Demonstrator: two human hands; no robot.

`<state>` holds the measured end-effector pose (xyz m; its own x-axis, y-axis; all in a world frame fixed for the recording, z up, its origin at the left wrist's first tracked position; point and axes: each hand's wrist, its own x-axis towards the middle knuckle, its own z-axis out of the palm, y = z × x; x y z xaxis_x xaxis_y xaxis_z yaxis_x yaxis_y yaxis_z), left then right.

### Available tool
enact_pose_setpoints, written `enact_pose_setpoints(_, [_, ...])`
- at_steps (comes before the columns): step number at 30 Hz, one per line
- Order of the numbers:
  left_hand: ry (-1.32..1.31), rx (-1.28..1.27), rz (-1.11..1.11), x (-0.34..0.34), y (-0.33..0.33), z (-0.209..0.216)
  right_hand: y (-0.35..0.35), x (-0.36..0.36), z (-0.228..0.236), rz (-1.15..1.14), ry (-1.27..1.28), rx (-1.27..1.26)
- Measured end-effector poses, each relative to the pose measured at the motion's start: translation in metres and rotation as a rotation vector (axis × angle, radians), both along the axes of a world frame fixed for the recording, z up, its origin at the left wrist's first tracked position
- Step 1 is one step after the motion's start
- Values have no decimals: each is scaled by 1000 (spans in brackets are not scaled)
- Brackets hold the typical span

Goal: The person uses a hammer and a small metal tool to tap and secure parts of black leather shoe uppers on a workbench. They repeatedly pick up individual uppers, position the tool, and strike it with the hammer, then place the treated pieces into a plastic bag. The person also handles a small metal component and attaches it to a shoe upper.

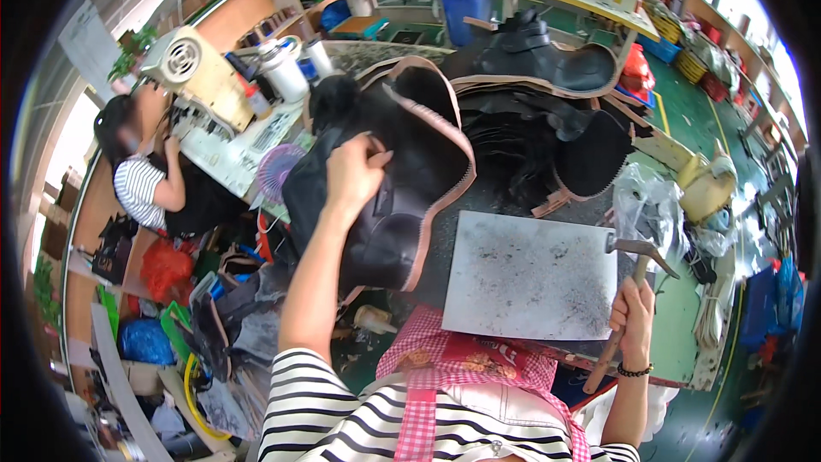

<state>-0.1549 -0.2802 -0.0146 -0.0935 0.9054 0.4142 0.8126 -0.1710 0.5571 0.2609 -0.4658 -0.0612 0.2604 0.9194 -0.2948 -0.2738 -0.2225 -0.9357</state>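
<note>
Workshop bkgd, sewing machine at L. L hand has fingers bunched on black boot upper, can't tell if gripping; upper's just L of grey slab. R hand wraps hammer handle. Risk: upper may slide if L hold's loose. Apron print: lettering, partly hidden.

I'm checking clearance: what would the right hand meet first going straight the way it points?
Beyond the hammer in the right hand, probably the clear plastic bag, though depth is unclear.
</note>
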Motion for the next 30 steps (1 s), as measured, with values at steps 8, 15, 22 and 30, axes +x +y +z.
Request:
enact_pose_setpoints(8, [269,-13,111,-94,85,65,0,-10,-11,14,49,-52])
enact_pose_setpoints(15, [424,95,186,-97,102,62,-2,-24,-32,-5,-58,14])
enact_pose_setpoints(22, [190,252,-526,99,193,63,-2,-24,-29,1,-98,-8])
enact_pose_setpoints(30, [260,-66,-445,175,293,8,-1,-24,-26,-57,-32,2])
